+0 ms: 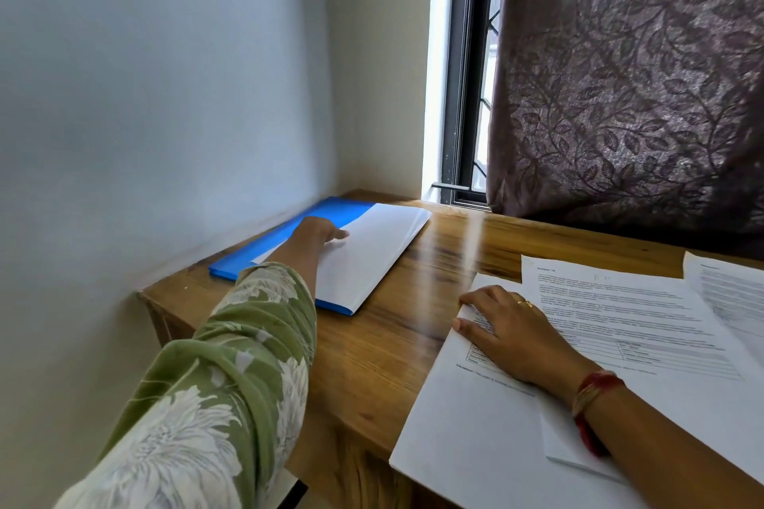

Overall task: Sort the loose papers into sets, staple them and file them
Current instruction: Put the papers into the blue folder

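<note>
A blue file folder point(318, 215) lies at the far left corner of the wooden desk point(380, 347), with a stack of white sheets point(372, 256) lying on it. My left hand point(318, 233) reaches out onto that stack and rests at its upper left edge; its fingers are mostly hidden behind the hand. My right hand point(512, 326) lies flat, fingers spread, on a printed sheet point(467, 413) at the near right. More printed pages point(628, 314) overlap beside and under it.
A pale wall runs along the desk's left side. A window frame point(463, 95) and a dark patterned curtain point(636, 74) stand behind the desk. Another printed page point(731, 293) lies at the far right edge. Bare wood shows between the folder and the loose pages.
</note>
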`<state>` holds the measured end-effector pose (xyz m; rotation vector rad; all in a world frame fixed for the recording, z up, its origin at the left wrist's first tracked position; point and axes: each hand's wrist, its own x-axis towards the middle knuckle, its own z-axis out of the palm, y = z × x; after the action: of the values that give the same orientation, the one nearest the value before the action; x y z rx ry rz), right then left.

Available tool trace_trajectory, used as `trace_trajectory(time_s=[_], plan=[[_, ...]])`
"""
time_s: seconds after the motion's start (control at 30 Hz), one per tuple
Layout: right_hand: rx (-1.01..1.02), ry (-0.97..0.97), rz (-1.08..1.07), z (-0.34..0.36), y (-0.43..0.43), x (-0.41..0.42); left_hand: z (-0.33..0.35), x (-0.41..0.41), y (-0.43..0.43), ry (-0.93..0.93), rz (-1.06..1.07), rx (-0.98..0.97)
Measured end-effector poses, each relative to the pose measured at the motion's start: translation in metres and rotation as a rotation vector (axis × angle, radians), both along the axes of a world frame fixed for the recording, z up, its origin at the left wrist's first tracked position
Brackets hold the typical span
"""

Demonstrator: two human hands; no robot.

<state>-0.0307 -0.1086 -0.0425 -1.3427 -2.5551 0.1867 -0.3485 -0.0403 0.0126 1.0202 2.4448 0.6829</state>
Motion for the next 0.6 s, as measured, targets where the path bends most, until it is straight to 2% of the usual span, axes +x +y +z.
trace_trajectory(time_s=[0.13,0.27,0.6], plan=[[-0.036,0.025,0.008,0.001,0.0,0.002,-0.028,-0.021,0.028,0.043,0.062,0.062],[-0.014,0.008,-0.001,-0.002,0.003,0.001,-0.033,-0.002,0.012,0.096,0.219,0.16],[-0.003,0.018,0.001,-0.003,0.003,0.001,-0.041,0.004,0.013,0.166,0.181,0.231]])
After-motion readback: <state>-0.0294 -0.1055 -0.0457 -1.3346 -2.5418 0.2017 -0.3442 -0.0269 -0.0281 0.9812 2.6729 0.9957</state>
